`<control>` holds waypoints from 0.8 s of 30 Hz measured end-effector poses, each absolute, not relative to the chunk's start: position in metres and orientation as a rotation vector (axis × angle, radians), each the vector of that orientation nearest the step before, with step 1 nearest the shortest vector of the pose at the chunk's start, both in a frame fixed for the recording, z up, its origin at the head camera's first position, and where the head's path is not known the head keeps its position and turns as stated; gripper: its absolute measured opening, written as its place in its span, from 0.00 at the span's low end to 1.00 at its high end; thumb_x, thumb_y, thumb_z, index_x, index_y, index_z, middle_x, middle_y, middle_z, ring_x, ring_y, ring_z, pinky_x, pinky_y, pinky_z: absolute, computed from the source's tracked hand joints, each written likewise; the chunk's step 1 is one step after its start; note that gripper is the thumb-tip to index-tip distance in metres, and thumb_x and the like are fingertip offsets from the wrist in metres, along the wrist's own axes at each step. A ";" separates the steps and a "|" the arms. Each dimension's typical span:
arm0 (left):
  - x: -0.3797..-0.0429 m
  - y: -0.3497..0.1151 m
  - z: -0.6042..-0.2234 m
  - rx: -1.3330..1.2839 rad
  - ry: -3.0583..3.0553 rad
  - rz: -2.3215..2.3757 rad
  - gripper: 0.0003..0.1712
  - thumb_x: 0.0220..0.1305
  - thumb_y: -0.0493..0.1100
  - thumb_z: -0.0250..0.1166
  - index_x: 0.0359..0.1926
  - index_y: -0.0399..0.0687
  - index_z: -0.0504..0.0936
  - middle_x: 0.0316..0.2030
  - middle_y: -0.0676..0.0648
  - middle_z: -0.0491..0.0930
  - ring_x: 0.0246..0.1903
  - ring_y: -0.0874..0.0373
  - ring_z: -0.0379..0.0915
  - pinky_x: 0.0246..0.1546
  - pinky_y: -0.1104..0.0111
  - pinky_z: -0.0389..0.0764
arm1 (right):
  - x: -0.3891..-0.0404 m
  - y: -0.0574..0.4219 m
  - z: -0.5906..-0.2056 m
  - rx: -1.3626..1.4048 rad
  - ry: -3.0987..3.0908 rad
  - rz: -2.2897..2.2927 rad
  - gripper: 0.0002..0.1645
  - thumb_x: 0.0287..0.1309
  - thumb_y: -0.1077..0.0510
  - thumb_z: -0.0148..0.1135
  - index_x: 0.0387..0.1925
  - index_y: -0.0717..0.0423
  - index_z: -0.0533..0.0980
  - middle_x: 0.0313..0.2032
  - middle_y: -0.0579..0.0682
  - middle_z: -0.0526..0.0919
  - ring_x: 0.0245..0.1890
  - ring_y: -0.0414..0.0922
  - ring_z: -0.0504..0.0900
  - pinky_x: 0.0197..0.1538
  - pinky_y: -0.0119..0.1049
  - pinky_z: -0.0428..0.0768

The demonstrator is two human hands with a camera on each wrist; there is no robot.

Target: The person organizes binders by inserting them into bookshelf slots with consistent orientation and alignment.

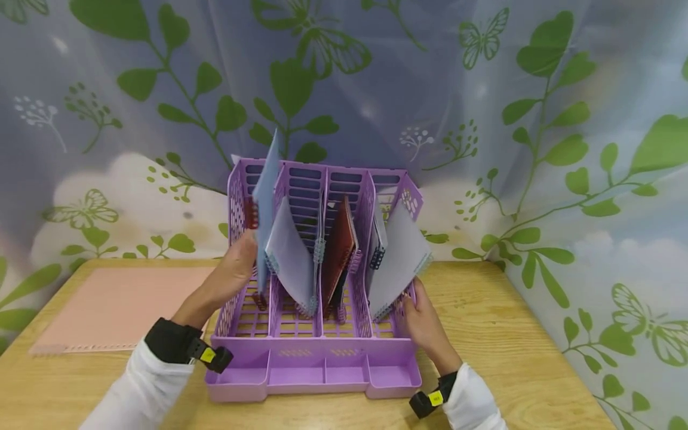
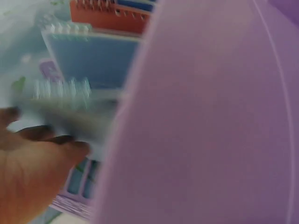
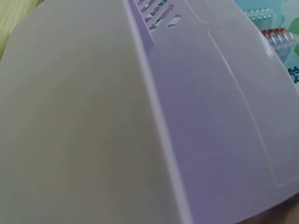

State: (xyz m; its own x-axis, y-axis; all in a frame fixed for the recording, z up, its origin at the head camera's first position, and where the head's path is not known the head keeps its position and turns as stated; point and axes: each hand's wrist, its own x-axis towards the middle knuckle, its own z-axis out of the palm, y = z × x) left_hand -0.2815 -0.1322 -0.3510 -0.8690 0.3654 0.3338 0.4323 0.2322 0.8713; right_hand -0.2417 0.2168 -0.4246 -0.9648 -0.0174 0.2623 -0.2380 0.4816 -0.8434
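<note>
A purple desk file rack (image 1: 322, 338) stands on the wooden table, with several upright compartments and a row of shallow trays along its front. In its leftmost compartment a light-blue spiral notebook (image 1: 267, 197) stands upright, rising above the rack's back. My left hand (image 1: 236, 266) holds this notebook by its lower left side; some fingers are hidden behind it. In the left wrist view the left hand (image 2: 37, 163) is blurred, beside the purple wall. My right hand (image 1: 424, 322) grips the rack's right side wall, thumb toward the front. The right wrist view mostly shows purple panels (image 3: 219, 116).
Other compartments hold a pale curved notebook (image 1: 290, 251), a dark red notebook (image 1: 337, 257) and a whitish one (image 1: 400, 257) leaning right. A pink punched sheet or cover (image 1: 118, 304) lies on the table at left. A leaf-patterned curtain (image 1: 376, 77) hangs close behind.
</note>
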 end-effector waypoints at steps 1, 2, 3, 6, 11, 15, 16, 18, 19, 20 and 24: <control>-0.284 -0.133 -0.355 -0.848 -2.466 -1.714 0.40 0.75 0.58 0.30 0.72 0.29 0.43 0.70 0.28 0.45 0.70 0.39 0.38 0.68 0.49 0.43 | -0.241 0.216 -0.424 0.220 -2.511 1.478 0.32 0.69 0.69 0.37 0.72 0.63 0.48 0.68 0.68 0.55 0.68 0.62 0.53 0.68 0.54 0.50; -0.285 -0.135 -0.359 -0.900 -2.517 -1.718 0.39 0.76 0.58 0.29 0.73 0.35 0.33 0.72 0.33 0.33 0.70 0.40 0.27 0.67 0.46 0.34 | -0.241 0.215 -0.425 0.212 -2.515 1.477 0.32 0.69 0.69 0.37 0.72 0.63 0.48 0.68 0.68 0.55 0.68 0.62 0.53 0.68 0.54 0.50; -0.287 -0.137 -0.362 -0.940 -2.556 -1.742 0.39 0.75 0.59 0.26 0.74 0.38 0.32 0.73 0.35 0.32 0.70 0.40 0.27 0.67 0.46 0.35 | -0.241 0.215 -0.425 0.216 -2.514 1.475 0.32 0.68 0.69 0.38 0.72 0.63 0.48 0.68 0.68 0.56 0.67 0.63 0.54 0.68 0.55 0.51; -0.287 -0.143 -0.371 -0.969 -2.628 -1.934 0.43 0.69 0.65 0.15 0.73 0.40 0.26 0.72 0.35 0.26 0.70 0.38 0.23 0.66 0.43 0.33 | -0.241 0.213 -0.424 0.224 -2.512 1.482 0.32 0.68 0.69 0.38 0.72 0.63 0.49 0.68 0.68 0.56 0.67 0.63 0.54 0.68 0.55 0.51; -0.281 -0.148 -0.368 -0.897 -2.514 -2.201 0.51 0.63 0.70 0.11 0.72 0.34 0.26 0.71 0.29 0.29 0.69 0.34 0.26 0.66 0.44 0.36 | -0.243 0.212 -0.426 0.249 -2.489 1.481 0.32 0.68 0.70 0.38 0.71 0.65 0.50 0.67 0.69 0.57 0.67 0.63 0.55 0.68 0.55 0.52; -0.264 -0.149 -0.356 -0.670 -2.555 -1.879 0.46 0.71 0.63 0.16 0.72 0.29 0.40 0.69 0.28 0.46 0.68 0.36 0.45 0.66 0.51 0.50 | -0.245 0.212 -0.427 0.229 -2.494 1.507 0.32 0.68 0.70 0.37 0.72 0.63 0.50 0.67 0.68 0.57 0.67 0.62 0.55 0.68 0.54 0.52; -0.257 -0.150 -0.353 -0.599 -2.526 -1.809 0.43 0.74 0.60 0.19 0.71 0.27 0.45 0.67 0.28 0.53 0.66 0.37 0.52 0.65 0.53 0.56 | -0.244 0.212 -0.427 0.217 -2.502 1.510 0.32 0.68 0.70 0.37 0.72 0.62 0.50 0.67 0.67 0.58 0.67 0.62 0.55 0.68 0.54 0.52; -0.244 -0.156 -0.350 -0.452 -2.425 -1.738 0.38 0.77 0.54 0.24 0.68 0.26 0.57 0.61 0.28 0.65 0.60 0.41 0.65 0.60 0.58 0.67 | -0.243 0.211 -0.427 0.194 -2.511 1.511 0.32 0.68 0.69 0.38 0.72 0.60 0.50 0.67 0.67 0.59 0.67 0.62 0.56 0.68 0.54 0.53; -0.238 -0.161 -0.349 -0.403 -2.352 -1.738 0.35 0.78 0.52 0.27 0.66 0.25 0.61 0.58 0.30 0.70 0.57 0.44 0.70 0.56 0.61 0.70 | -0.243 0.211 -0.427 0.188 -2.514 1.511 0.32 0.68 0.69 0.38 0.72 0.59 0.51 0.67 0.67 0.60 0.66 0.62 0.57 0.67 0.55 0.53; -0.232 -0.168 -0.350 -0.365 -2.255 -1.814 0.33 0.78 0.50 0.30 0.64 0.24 0.62 0.54 0.32 0.75 0.54 0.48 0.73 0.54 0.64 0.73 | -0.243 0.211 -0.426 0.186 -2.515 1.512 0.32 0.68 0.69 0.38 0.72 0.59 0.51 0.67 0.67 0.60 0.66 0.62 0.57 0.67 0.54 0.53; -0.211 -0.217 -0.366 -0.092 -1.850 -2.230 0.31 0.77 0.50 0.40 0.68 0.28 0.57 0.49 0.48 0.79 0.48 0.61 0.77 0.49 0.70 0.76 | -0.243 0.210 -0.425 0.186 -2.508 1.538 0.32 0.69 0.69 0.37 0.73 0.59 0.49 0.67 0.67 0.59 0.67 0.61 0.56 0.68 0.54 0.52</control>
State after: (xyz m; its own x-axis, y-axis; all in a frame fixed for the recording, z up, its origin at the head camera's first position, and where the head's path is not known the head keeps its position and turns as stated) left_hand -0.2113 -0.2171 -0.3657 -0.9687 -0.1450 0.2013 0.2246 -0.1680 0.9599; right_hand -0.2431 0.2096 -0.4255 -0.9734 -0.0060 0.2291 -0.2070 0.4528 -0.8672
